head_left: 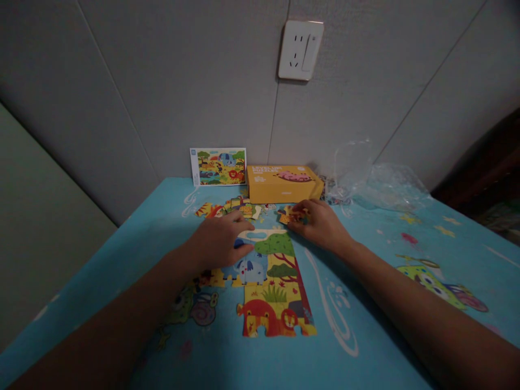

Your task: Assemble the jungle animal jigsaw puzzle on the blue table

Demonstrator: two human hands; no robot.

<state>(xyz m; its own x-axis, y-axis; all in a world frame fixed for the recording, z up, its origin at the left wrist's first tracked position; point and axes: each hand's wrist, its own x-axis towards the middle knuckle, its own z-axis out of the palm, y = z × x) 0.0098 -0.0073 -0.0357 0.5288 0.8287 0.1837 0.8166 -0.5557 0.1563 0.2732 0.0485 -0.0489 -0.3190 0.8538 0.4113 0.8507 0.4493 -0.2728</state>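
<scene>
A partly joined jigsaw puzzle [276, 271] lies flat on the table, showing a blue elephant, green trees and a red lion. Over its upper left part is my left hand [219, 241], thumb and fingers apart, holding nothing; it hides some of the joined pieces. My right hand [320, 223] is beyond the puzzle's upper right corner, with thumb and fingers closed around yellow and orange puzzle pieces [289, 215]. How many pieces it grips is hidden. More loose puzzle pieces [239, 207] lie behind my left hand.
A picture card [219, 167] of the animal scene leans on the wall, beside a yellow puzzle box [284, 184]. Crumpled clear plastic bags [390, 187] lie at the back right. A blue cartoon-print cloth [365, 336] covers the table. A socket [301, 50] is on the wall.
</scene>
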